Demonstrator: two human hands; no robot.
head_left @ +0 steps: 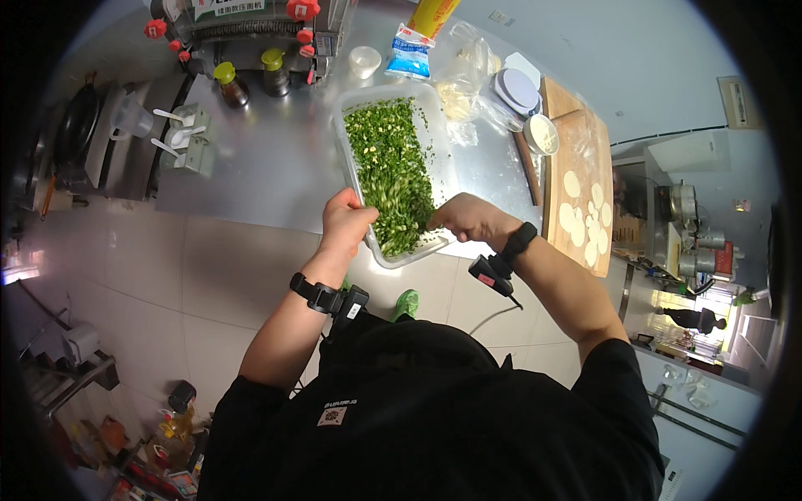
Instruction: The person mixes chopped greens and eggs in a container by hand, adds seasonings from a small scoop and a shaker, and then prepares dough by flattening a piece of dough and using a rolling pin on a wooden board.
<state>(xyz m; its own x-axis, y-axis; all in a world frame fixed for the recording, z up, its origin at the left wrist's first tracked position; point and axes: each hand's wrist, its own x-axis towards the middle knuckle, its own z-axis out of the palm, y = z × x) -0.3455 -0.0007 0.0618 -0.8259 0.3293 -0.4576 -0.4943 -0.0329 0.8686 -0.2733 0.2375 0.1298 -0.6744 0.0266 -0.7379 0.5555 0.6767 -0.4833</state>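
Observation:
A white plastic tub (443, 138) sits tilted at the front edge of the steel table, its near end reaching past the edge. Chopped green herbs or chives (388, 150) with small pale yellow bits fill much of it, and those near my hands are blurred. My left hand (348, 222) grips the tub's left rim, thumb on top. My right hand (467, 218) is at the tub's right side, its curled fingers reaching in at the greens; whether it holds a utensil is hidden.
Behind stand a pressing machine (250, 37), two sauce bottles (232, 86) and a blue packet (409, 56). To the right are a bowl (541, 134), a rolling pin (527, 168) and a wooden board (564, 125) with dough rounds. A seasoning box (199, 141) is left; a person (692, 319) stands far right.

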